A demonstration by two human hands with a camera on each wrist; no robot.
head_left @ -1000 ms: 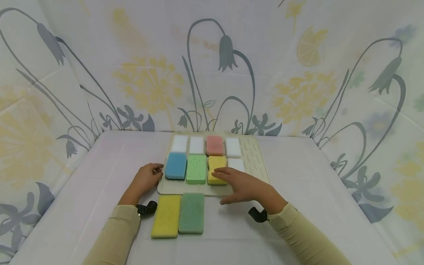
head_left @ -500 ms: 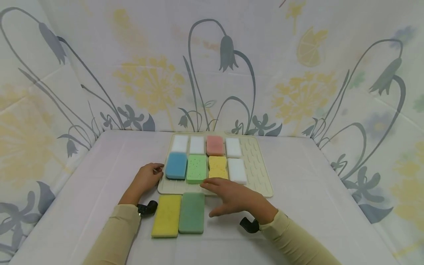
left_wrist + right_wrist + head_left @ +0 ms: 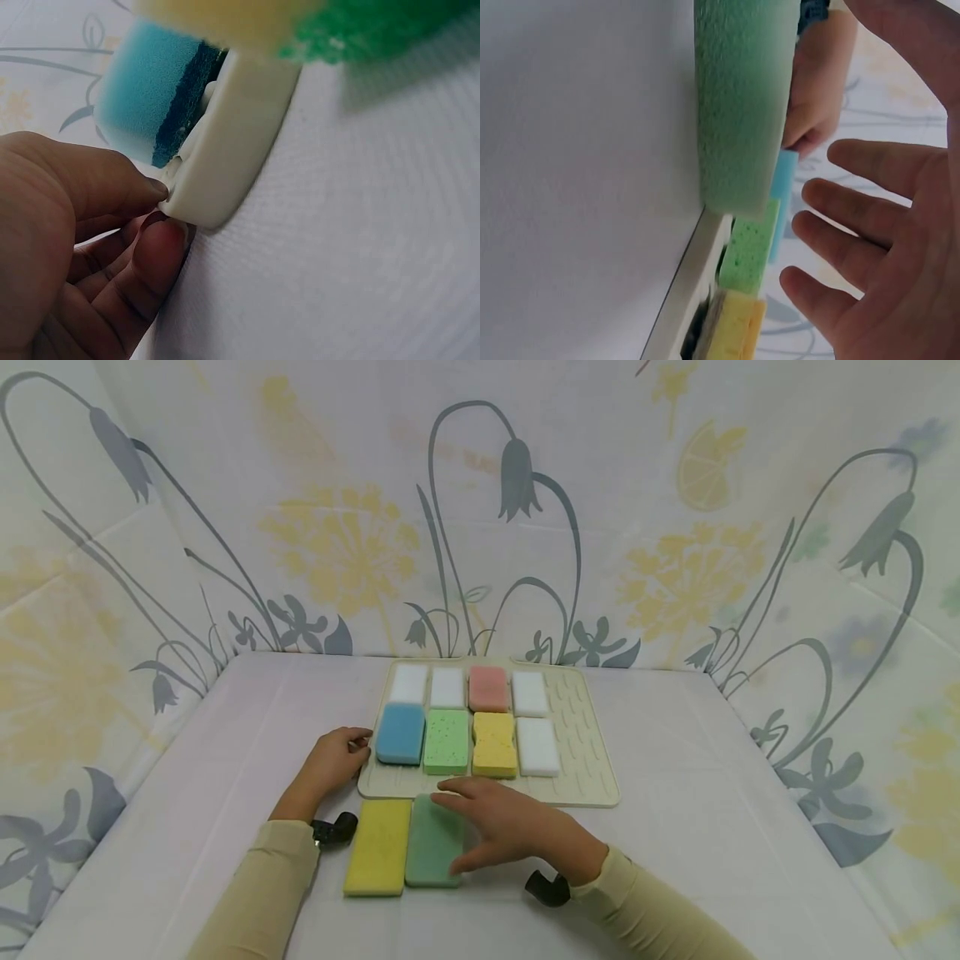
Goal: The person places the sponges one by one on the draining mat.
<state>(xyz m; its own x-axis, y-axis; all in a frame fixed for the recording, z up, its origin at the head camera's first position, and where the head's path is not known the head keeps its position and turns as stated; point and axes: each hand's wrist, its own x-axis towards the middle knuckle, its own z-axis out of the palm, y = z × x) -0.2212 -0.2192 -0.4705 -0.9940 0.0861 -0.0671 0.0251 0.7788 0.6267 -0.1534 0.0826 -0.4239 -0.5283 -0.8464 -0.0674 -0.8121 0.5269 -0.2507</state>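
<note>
My left hand pinches the left edge of a cream ridged draining tray; the left wrist view shows thumb and fingertips at the corner of its wall. Beside them on the tray sits a blue sponge with a dark scouring layer. My right hand, fingers spread and holding nothing, hovers over the right part of a dull green sponge, hiding some of it. In the right wrist view the fingers stand apart from that sponge's side. A yellow sponge lies flat against its left side.
On the tray, a light green sponge, a notched yellow sponge and a white block continue the front row. Behind stand a pink sponge and several white blocks. A patterned cloth hangs behind the table.
My right hand has moved left and toward me, from over the notched yellow sponge to over the dull green one, uncovering the front row. The left hand stays at the tray's edge.
</note>
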